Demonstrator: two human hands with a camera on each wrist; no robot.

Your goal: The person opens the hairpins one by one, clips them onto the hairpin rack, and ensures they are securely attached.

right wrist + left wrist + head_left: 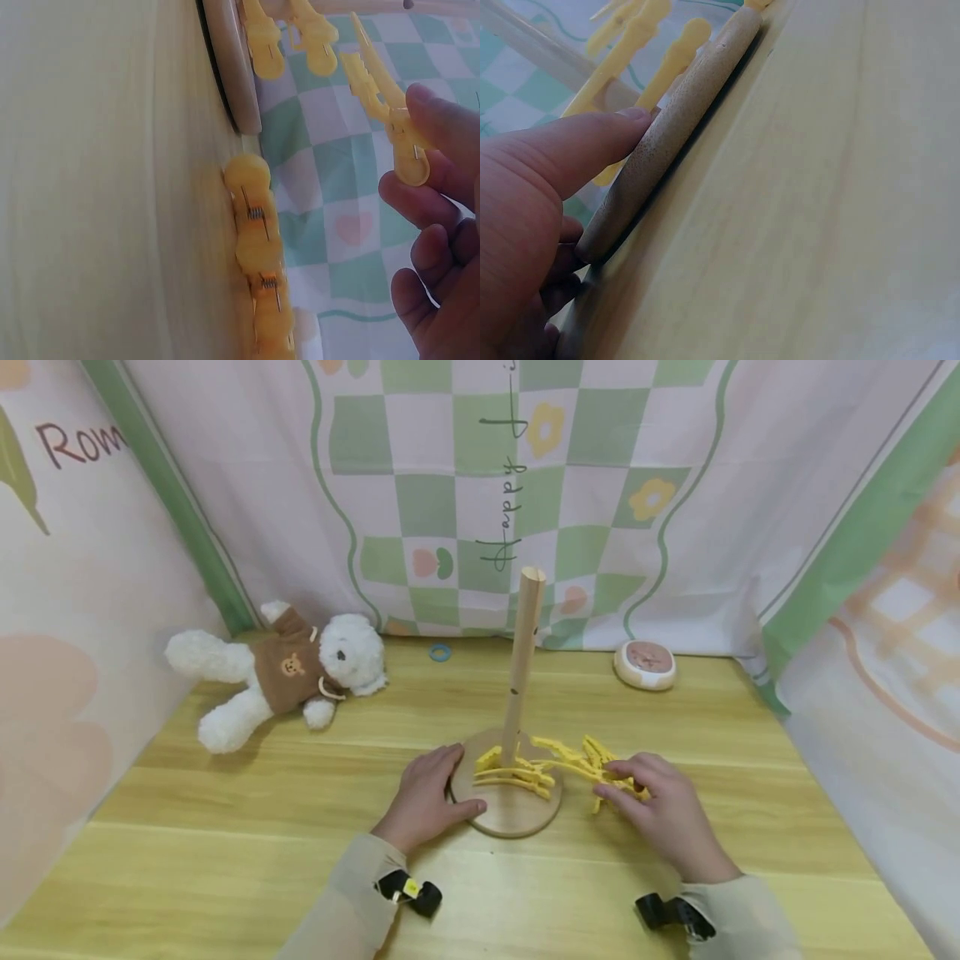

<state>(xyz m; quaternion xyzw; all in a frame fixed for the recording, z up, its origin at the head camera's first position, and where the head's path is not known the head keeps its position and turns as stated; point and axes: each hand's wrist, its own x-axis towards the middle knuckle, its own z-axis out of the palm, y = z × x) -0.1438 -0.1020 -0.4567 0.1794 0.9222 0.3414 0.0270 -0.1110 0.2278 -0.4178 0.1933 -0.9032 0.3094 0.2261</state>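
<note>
A round wooden base (510, 822) with an upright wooden pole (524, 652) stands on the table. My left hand (427, 799) holds the base at its left edge, thumb over the rim and fingers along the side. Several yellow plastic spring clips (517, 779) sit around the foot of the pole. Just right of the base, my right hand (667, 810) pinches another yellow clip (410, 161) by its handle end between thumb and fingers. Beneath that hand, more yellow clips (253, 176) with small metal springs lie on the table in the right wrist view.
A white plush bear (300, 668) in a brown top lies at the back left. A small blue ring (440, 652) is near the back edge, and a rounded cream-and-pink device (646, 665) sits back right. Printed curtains (420, 435) border the table (247, 827).
</note>
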